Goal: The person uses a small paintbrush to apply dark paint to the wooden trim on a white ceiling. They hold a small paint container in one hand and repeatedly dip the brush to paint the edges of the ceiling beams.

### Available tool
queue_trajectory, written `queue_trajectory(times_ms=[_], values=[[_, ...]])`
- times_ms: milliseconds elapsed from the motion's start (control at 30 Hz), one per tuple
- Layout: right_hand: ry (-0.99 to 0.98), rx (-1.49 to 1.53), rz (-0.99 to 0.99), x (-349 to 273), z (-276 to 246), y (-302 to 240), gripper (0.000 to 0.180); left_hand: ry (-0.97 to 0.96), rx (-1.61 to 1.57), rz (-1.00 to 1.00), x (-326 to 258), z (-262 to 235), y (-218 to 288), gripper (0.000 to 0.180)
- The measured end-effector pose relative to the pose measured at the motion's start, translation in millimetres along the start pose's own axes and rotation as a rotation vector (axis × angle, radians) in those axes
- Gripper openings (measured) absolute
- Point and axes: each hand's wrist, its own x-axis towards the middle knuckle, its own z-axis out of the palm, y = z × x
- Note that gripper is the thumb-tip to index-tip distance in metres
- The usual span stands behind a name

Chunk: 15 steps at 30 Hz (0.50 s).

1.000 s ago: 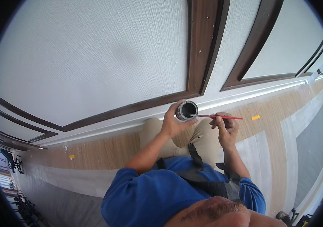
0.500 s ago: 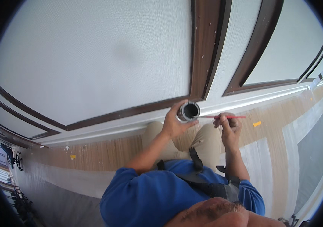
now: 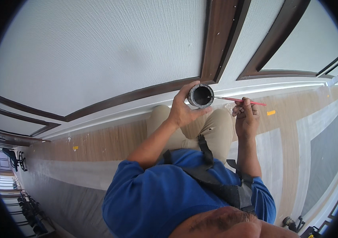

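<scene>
Brush at the rim of a hand-held can

The can (image 3: 191, 97) is up in the left hand (image 3: 181, 109), off any surface, in front of the person's knees (image 3: 216, 119). In view it sits just below the lower right corner of the nearer brown trim (image 3: 211, 43) on the wall (image 3: 97, 55); whether it touches there I cannot tell. Its mouth faces the camera and shows dark inside, how full being unclear. The left fingers curl round its far side, with the thumb along its near side.

The right hand (image 3: 247, 119) pinches the red handle of the brush (image 3: 253, 103) between thumb and fingertips. The brush lies almost flat, its tip at the right edge of the can's mouth; the bristles are too small to judge.

To do this well, I would hold the can firm so the rim makes a steady stop, and let the brush alone move. A light pinch should let the tip turn against the inner edge, shedding excess on both sides. Tipping the can too far risks a spill on the floor (image 3: 125, 139) along the white skirting (image 3: 288, 85), so a modest tilt seems best.
</scene>
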Motion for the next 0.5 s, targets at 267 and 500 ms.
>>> queue_trajectory(times_ms=[267,500], values=[[0.07,0.055,0.14,3,6,4,0.028,-0.128,-0.126,-0.106,-2,-2,-2,0.082],[0.03,0.111,0.16,5,27,-3,0.023,-0.224,-0.518,-0.209,-2,-6,-8,0.073]])
